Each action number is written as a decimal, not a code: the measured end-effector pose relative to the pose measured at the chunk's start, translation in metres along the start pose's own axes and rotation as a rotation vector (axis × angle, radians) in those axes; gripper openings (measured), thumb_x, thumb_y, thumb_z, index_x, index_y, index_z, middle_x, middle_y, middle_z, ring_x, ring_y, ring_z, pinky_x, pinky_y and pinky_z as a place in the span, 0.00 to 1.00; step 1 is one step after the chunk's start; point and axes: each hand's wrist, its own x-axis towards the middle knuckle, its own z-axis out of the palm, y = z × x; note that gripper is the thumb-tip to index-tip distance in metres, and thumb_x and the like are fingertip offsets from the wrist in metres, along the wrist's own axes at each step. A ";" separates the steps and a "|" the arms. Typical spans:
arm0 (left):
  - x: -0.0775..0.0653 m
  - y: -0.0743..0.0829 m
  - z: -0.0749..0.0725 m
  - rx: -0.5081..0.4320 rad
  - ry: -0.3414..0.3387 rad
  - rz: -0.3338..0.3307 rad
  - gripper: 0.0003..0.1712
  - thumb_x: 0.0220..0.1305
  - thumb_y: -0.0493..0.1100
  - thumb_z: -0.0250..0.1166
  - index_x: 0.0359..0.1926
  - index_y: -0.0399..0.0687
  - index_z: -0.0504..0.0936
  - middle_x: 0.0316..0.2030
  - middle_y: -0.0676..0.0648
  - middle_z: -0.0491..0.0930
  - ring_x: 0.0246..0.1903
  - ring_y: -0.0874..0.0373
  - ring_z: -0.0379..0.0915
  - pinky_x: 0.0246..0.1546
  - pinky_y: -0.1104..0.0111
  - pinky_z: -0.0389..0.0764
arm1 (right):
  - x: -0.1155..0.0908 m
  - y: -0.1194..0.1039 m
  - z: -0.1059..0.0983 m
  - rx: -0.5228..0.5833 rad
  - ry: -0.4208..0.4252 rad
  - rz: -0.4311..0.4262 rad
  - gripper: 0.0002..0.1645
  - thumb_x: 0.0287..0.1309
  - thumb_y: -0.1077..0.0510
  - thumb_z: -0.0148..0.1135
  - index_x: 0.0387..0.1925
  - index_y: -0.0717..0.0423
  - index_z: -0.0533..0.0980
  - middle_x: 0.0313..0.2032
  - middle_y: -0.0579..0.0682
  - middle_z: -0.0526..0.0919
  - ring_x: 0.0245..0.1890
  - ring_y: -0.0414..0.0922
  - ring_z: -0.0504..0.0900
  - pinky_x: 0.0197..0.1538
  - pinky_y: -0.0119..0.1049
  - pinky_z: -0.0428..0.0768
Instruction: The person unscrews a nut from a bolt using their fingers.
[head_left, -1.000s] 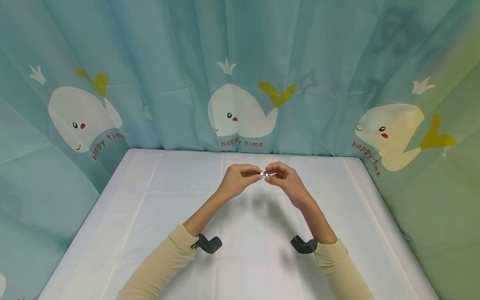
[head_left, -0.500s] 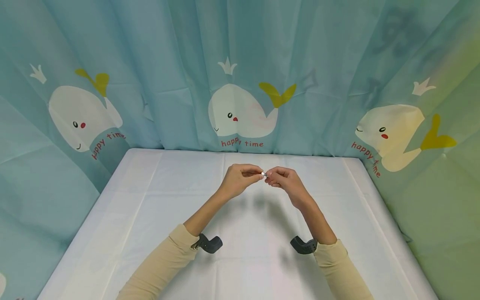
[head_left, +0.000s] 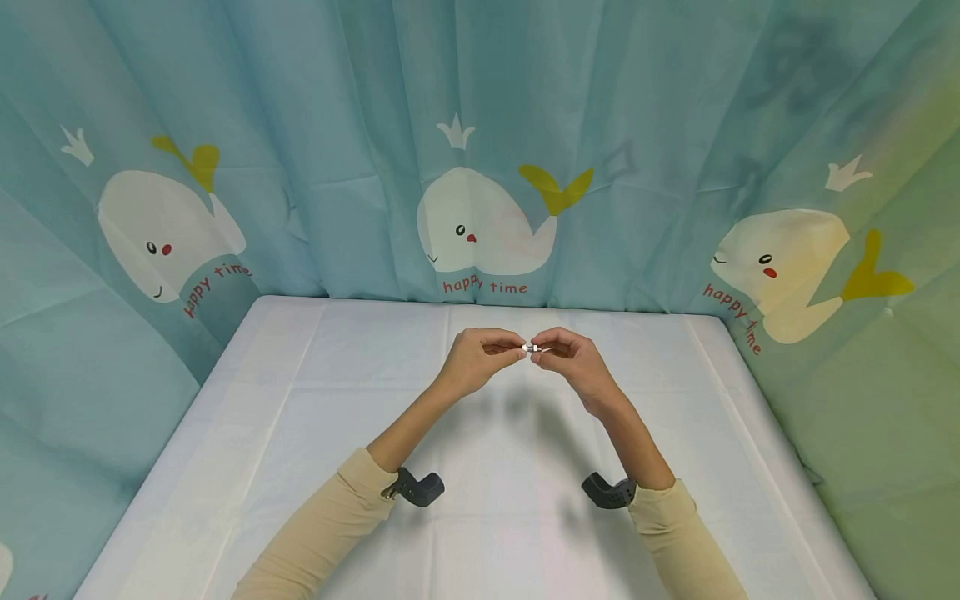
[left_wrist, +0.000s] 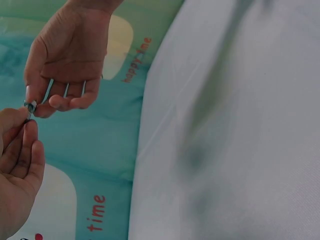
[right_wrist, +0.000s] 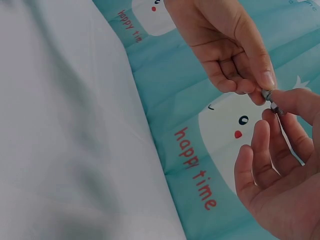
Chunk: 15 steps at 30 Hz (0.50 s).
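the thumb and forefinger of the left hand (head_left: 478, 362) pinch one end of a small silver metal piece (head_left: 530, 348), and the thumb and forefinger of the right hand (head_left: 577, 367) pinch the other end. so this piece lies in the air between the two hands, above the far part of the surface. it is too small for me to tell exactly which kind of object it is. in the right wrist view, the other fingers of the right hand are half bent and a little apart from each other, while those of the left hand curl toward its palm.

around each wrist there is a dark device, one on the left (head_left: 425, 490) and one on the right (head_left: 606, 491). behind them come the beige sleeves (head_left: 322, 525), folded back at the cuffs. below, the surface (head_left: 480, 550) has a white cover with light creases, and soft shadows (head_left: 551, 425) fall on it. farther out, a blue-green curtain (head_left: 360, 125) stands around the surface, printed with white whales (head_left: 487, 237), yellow tails and red words "happy time"
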 end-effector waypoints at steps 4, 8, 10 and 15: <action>0.000 0.000 0.000 0.009 0.006 0.010 0.08 0.64 0.39 0.71 0.43 0.41 0.89 0.38 0.48 0.87 0.38 0.59 0.84 0.40 0.67 0.84 | 0.000 0.000 0.000 -0.012 0.002 -0.023 0.13 0.61 0.66 0.66 0.47 0.66 0.77 0.41 0.47 0.82 0.41 0.44 0.82 0.48 0.36 0.80; 0.001 0.000 0.000 0.007 0.007 0.008 0.08 0.63 0.39 0.71 0.43 0.41 0.89 0.38 0.49 0.87 0.38 0.60 0.84 0.40 0.67 0.84 | 0.000 0.000 -0.001 -0.001 0.003 -0.022 0.13 0.60 0.67 0.66 0.47 0.66 0.77 0.42 0.48 0.81 0.41 0.45 0.82 0.48 0.37 0.80; 0.001 0.000 0.000 0.005 0.008 0.007 0.08 0.63 0.38 0.71 0.43 0.41 0.89 0.38 0.48 0.87 0.38 0.60 0.84 0.41 0.67 0.84 | 0.000 0.000 -0.001 0.001 0.006 -0.012 0.15 0.60 0.67 0.66 0.48 0.65 0.76 0.44 0.49 0.81 0.41 0.45 0.82 0.48 0.37 0.80; 0.001 0.000 0.000 0.004 0.006 -0.003 0.08 0.63 0.38 0.71 0.43 0.40 0.89 0.38 0.48 0.87 0.37 0.60 0.84 0.40 0.67 0.84 | 0.000 0.001 -0.002 -0.005 0.016 0.036 0.19 0.63 0.63 0.65 0.54 0.66 0.75 0.45 0.50 0.81 0.43 0.46 0.81 0.49 0.36 0.80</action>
